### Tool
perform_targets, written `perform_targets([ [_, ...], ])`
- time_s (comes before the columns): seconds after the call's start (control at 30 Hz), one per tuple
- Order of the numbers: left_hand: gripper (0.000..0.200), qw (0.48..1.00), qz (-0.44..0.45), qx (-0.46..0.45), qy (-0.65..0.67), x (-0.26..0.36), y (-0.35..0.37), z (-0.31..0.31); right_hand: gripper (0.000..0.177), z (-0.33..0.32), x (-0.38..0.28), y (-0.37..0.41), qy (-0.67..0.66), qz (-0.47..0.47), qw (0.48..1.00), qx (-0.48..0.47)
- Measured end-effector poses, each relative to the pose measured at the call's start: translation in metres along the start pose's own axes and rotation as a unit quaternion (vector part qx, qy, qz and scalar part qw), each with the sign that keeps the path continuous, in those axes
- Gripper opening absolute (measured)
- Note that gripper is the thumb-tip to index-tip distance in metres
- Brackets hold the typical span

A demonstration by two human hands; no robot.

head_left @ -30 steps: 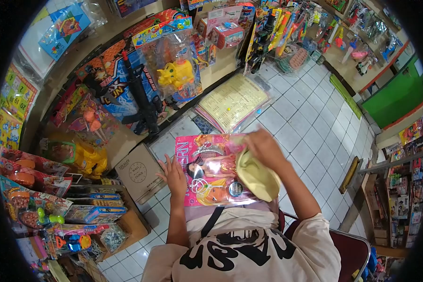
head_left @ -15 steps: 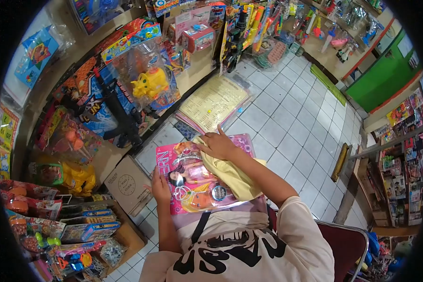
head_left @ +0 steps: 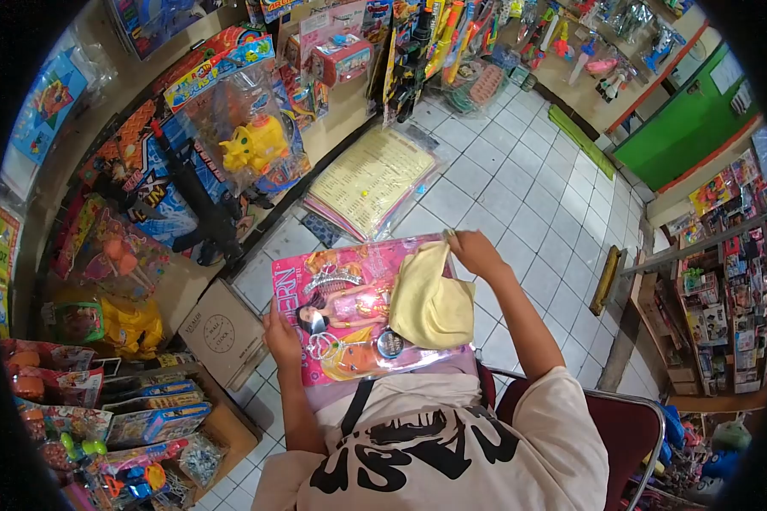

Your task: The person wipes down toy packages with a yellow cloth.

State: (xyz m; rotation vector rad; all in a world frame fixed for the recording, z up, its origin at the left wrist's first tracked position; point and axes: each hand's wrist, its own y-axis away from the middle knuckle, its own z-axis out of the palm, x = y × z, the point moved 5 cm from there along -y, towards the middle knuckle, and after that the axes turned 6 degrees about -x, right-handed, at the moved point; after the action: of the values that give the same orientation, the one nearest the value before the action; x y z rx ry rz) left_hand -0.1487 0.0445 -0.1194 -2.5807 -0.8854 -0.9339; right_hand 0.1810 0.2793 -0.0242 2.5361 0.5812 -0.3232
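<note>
A pink boxed doll set (head_left: 349, 319) lies across my lap, its clear plastic front facing up with a dark-haired doll and accessories inside. My left hand (head_left: 282, 334) is closed on the set's left edge. At the upper right corner, my right hand (head_left: 479, 254) has its fingers closed around the package edge, close to the tip of a cloth. That pale yellow cloth (head_left: 433, 300) rests crumpled over the right part of the package and hides some of its front.
Plastic-wrapped printed sheets (head_left: 371, 183) lie on the tiled floor ahead. A wall clock carton (head_left: 223, 335) stands at left beside packed toys (head_left: 158, 417). A toy rifle (head_left: 198, 200) hangs on the left display. A red chair (head_left: 614, 439) is behind me; a magazine shelf (head_left: 716, 315) stands right.
My right hand has moved off the middle of the cloth to the package's upper right corner. The cloth now lies bunched on the right side, showing more of the doll.
</note>
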Motion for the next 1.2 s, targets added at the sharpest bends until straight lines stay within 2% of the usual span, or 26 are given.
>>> perform_targets([
  [0.07,0.041,1.000,0.008,0.014,-0.014,0.000,0.001,0.000,0.034,0.004,0.019,0.028,-0.143,-0.053,0.988,0.022],
  [0.13,0.042,1.000,0.019,0.019,-0.001,-0.002,0.001,0.000,0.036,0.001,0.034,0.066,-0.296,-0.090,0.947,0.086],
  [0.2,0.043,1.000,0.023,0.014,-0.006,-0.004,0.000,-0.002,0.036,-0.001,0.056,0.102,-0.376,-0.081,0.910,0.152],
  [0.27,0.043,1.000,0.022,0.012,0.001,-0.002,0.001,-0.004,0.037,0.005,0.085,0.143,-0.545,-0.017,0.804,0.236],
  [0.33,0.043,0.999,0.028,0.016,-0.002,-0.001,0.001,-0.005,0.047,-0.011,0.078,0.180,-0.676,-0.148,0.648,0.317],
  [0.37,0.042,0.999,0.033,0.022,-0.008,-0.002,0.001,-0.004,0.050,-0.025,0.063,0.202,-0.640,-0.177,0.671,0.330],
  [0.43,0.042,0.999,0.039,0.026,-0.012,-0.003,0.001,-0.003,0.052,-0.038,0.047,0.225,-0.639,-0.299,0.624,0.335],
  [0.53,0.041,0.999,0.037,0.027,-0.008,-0.004,0.000,-0.002,0.052,-0.045,0.028,0.224,-0.663,-0.180,0.588,0.427],
  [0.57,0.041,0.999,0.035,0.030,-0.007,-0.004,0.000,-0.002,0.049,-0.050,0.016,0.213,-0.642,-0.132,0.616,0.437],
  [0.6,0.041,0.999,0.034,0.034,-0.007,-0.004,0.000,-0.002,0.046,-0.036,0.033,0.192,-0.580,-0.049,0.692,0.428],
  [0.63,0.041,0.999,0.037,0.028,-0.007,-0.004,0.000,-0.001,0.043,-0.033,0.024,0.169,-0.496,0.010,0.774,0.394],
  [0.67,0.041,0.999,0.041,0.022,-0.008,-0.005,0.000,-0.002,0.043,-0.032,0.013,0.140,-0.397,-0.006,0.840,0.371],
  [0.7,0.041,0.999,0.044,0.016,-0.010,-0.006,0.000,-0.002,0.044,-0.028,-0.001,0.111,-0.385,-0.016,0.878,0.285],
  [0.77,0.040,0.999,0.033,0.011,0.000,-0.001,0.002,-0.005,0.049,0.003,-0.004,0.046,-0.340,-0.055,0.917,0.202],
  [0.87,0.038,0.996,0.051,0.024,0.070,-0.012,-0.003,-0.001,0.056,0.053,-0.006,-0.003,-0.262,-0.104,0.939,0.198],
  [0.97,0.036,0.990,0.038,0.039,0.129,-0.034,-0.009,-0.004,0.056,0.042,-0.022,0.011,-0.271,-0.053,0.947,0.164],
  [1.0,0.035,0.989,0.027,0.041,0.142,-0.039,-0.011,-0.006,0.053,0.045,-0.023,0.011,-0.267,-0.039,0.943,0.196],
  [1.1,0.034,0.987,0.108,0.117,-0.013,0.041,-0.010,-0.056,0.047,0.052,-0.005,-0.004,-0.359,-0.055,0.915,0.179],
  [1.17,0.035,0.981,0.184,0.048,-0.025,0.103,-0.012,-0.068,0.043,0.048,0.010,-0.002,-0.413,0.008,0.886,0.209],
  [1.2,0.038,0.982,0.187,-0.038,-0.001,0.133,-0.011,-0.066,0.041,0.046,0.017,0.000,-0.439,0.039,0.869,0.224],
])
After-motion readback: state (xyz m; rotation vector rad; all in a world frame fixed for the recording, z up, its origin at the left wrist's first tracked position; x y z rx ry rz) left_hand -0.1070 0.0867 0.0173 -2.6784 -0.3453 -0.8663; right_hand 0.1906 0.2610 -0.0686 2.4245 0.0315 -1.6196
